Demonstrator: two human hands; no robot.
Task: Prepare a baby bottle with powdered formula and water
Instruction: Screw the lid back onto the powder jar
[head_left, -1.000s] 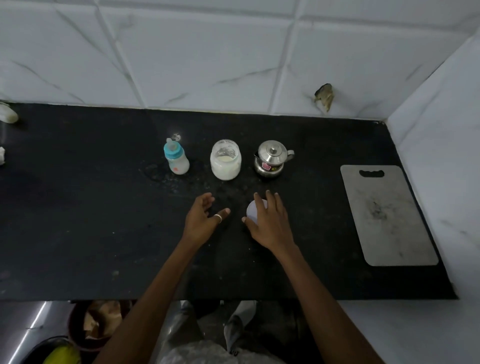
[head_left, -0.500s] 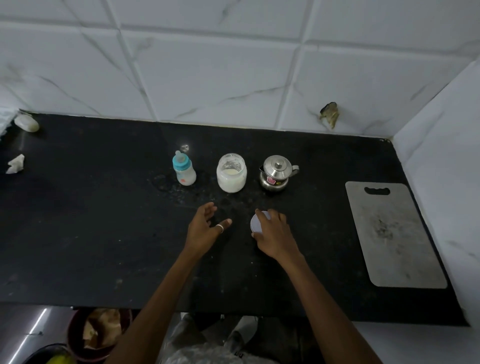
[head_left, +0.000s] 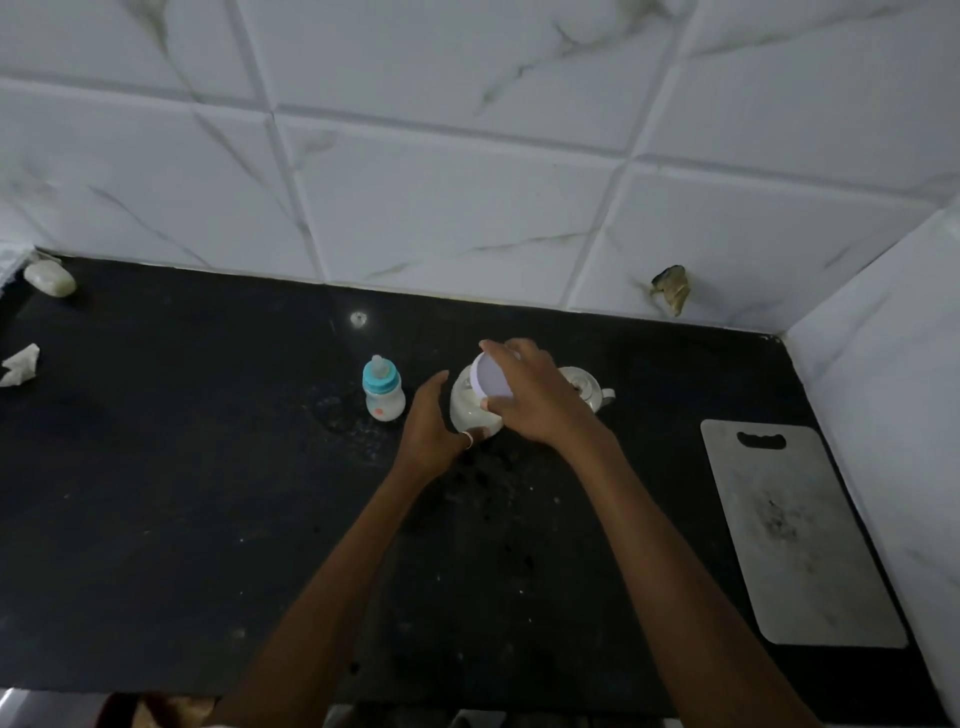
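My right hand (head_left: 540, 395) holds the round white lid (head_left: 491, 376) tilted, half hiding the glass powder jar (head_left: 467, 410); my left hand (head_left: 434, 431) cups it, fingers spread. The blue-capped baby bottle (head_left: 383, 388) stands upright at centre.

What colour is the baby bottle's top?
Light blue. The bottle shows it best in the head view.

A home kitchen: black stone counter (head_left: 156, 493), marble-tiled wall (head_left: 467, 182), cutting board (head_left: 795, 535).
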